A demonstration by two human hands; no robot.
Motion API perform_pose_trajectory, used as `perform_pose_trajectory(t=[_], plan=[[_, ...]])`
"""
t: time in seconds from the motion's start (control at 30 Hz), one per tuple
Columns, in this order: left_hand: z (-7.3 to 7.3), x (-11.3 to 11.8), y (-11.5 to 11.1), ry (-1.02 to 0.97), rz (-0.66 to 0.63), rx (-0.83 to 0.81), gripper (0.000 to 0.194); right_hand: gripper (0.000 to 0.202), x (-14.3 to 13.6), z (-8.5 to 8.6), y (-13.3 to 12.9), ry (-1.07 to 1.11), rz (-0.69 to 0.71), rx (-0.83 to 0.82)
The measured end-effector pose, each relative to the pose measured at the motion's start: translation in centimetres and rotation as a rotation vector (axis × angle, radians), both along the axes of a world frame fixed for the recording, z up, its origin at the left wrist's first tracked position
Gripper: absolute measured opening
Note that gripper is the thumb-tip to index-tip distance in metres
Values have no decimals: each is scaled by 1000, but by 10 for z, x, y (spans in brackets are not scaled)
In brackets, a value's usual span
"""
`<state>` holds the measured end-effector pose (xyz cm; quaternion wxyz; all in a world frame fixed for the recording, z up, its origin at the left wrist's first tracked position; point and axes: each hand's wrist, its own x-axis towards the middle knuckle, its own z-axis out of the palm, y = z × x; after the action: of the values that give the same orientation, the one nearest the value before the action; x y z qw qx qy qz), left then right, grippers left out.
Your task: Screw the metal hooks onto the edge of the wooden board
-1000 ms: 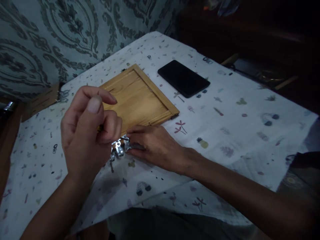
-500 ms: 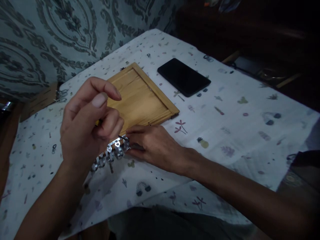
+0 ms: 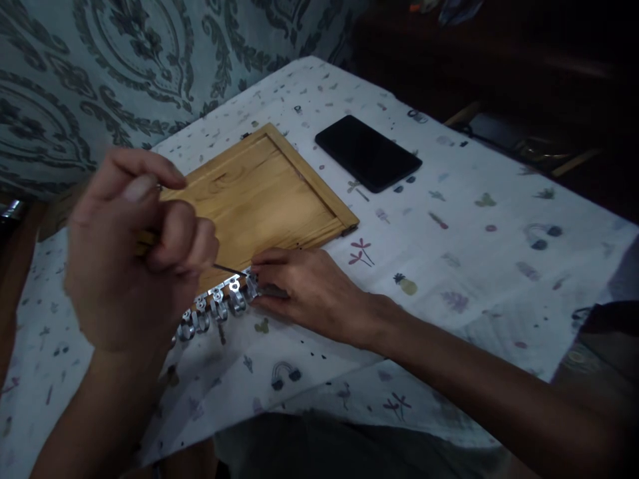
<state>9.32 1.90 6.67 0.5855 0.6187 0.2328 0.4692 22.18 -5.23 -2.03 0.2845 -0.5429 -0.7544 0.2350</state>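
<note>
My left hand is closed around a screwdriver with a yellow handle and a thin dark shaft. The shaft's tip reaches the right end of a row of shiny metal clips. These clips run along the near edge of a framed wooden panel, which lies flat. At that same end, my right hand pinches the last metal clip between thumb and fingers, partly covering it. Part of the panel's left side is hidden behind my left hand.
A black phone lies face up beyond the panel's right corner. A printed white cloth covers the table. Brown cardboard sits at the left edge, near the patterned wall. Dark furniture stands at the back right.
My left hand has moved left and turned, so the screwdriver's shaft now shows more. My right hand has stayed at the end clip.
</note>
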Motion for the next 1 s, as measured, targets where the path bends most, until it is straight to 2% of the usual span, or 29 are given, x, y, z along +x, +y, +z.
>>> perform_pose_trajectory(t=[0.13,0.33,0.77,1.0], plan=[[2,-5,2,-38,85,36,43,26,1,1,0,-7,15,-13],[-7,0,0,-47,138,-18,18,24,1,-1,0,-2,17,12],[-9,4,-6,-26,176,8,20,26,1,3,-1,-17,12,-39],[-12,6,-8,-40,132,23,25,23,0,2,-1,-5,-5,-9]])
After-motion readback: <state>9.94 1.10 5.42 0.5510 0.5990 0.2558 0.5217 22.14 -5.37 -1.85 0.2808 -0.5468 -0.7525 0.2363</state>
